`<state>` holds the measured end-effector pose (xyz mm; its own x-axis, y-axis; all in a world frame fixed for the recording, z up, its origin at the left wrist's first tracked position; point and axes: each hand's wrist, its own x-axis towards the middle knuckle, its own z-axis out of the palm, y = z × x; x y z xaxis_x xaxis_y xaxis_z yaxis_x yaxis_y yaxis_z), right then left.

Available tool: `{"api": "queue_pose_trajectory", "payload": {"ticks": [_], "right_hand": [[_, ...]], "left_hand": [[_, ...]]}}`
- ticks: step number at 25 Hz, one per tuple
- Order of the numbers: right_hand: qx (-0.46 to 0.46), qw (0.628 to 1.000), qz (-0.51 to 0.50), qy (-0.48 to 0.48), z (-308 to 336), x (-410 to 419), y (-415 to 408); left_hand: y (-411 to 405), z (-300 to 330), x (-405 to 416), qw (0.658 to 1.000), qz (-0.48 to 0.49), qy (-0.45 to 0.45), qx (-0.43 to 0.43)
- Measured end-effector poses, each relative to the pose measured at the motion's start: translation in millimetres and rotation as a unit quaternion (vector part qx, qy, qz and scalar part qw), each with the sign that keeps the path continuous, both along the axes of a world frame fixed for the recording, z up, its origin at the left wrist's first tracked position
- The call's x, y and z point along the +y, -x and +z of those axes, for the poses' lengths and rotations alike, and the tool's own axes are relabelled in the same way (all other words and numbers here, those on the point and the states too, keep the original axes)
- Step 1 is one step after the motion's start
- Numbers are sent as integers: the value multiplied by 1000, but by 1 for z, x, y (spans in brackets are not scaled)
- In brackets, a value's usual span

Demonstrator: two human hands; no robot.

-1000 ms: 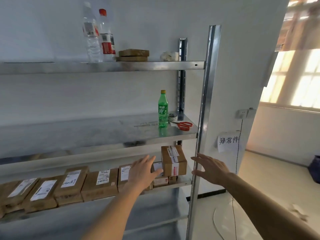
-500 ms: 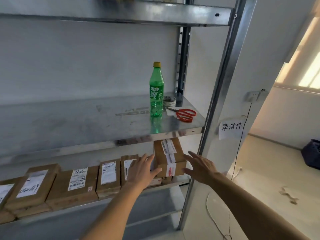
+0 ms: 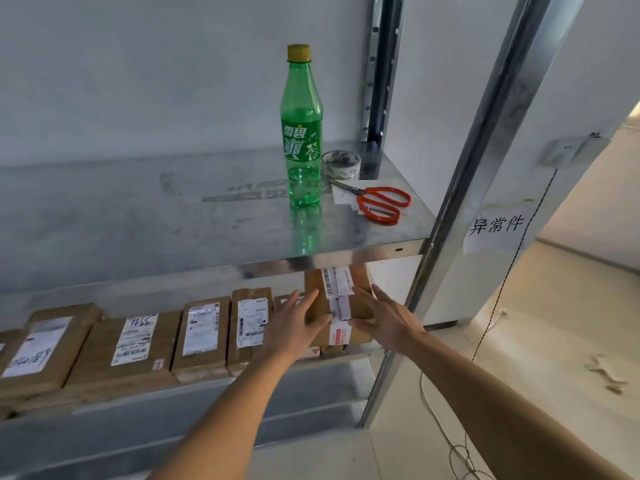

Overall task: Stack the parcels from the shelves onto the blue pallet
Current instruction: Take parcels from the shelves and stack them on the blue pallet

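The parcel [image 3: 341,303] sat at the right end of the lower shelf [image 3: 207,386], a small brown cardboard box standing on flatter packages, just under the edge of the shelf above. Both hands were spread, fingers straight. The left hand [image 3: 296,323] lay against the box's left face with its thumb at the front edge, and the right hand [image 3: 382,318] lay flat along the right face. Neither had curled round it yet.

By its look the box was stiff, taped cardboard with paper labels [image 3: 337,289] down the middle, probably light enough for two hands to lift easily. Its taped, smooth sides might slide under flat palms, so squeezing both side faces low down, with fingertips hooked under the bottom edge, seemed the safest hold. Little room showed between its top and the upper shelf, so it would likely need drawing forward before lifting.

A row of flat parcels [image 3: 201,334] lay to the left on the same shelf. Above stood a green bottle [image 3: 302,133], a tape roll [image 3: 342,164] and red scissors [image 3: 379,202]. The blue pallet was out of view.
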<state>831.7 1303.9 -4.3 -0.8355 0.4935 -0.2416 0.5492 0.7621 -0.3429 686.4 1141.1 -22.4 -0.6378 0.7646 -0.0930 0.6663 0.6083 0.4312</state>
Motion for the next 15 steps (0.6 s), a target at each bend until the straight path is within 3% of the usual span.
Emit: {"api": "queue_pose_trajectory", "payload": {"ticks": [5, 10, 15], "right_hand": [[0, 999, 8, 31, -17, 17, 9], [42, 996, 13, 77, -26, 23, 11], [43, 996, 28, 68, -17, 21, 7]], "left_hand": [[4, -12, 14, 999, 3, 4, -33], [10, -30, 18, 988, 19, -75, -131], [3, -28, 12, 984, 22, -114, -134]]}}
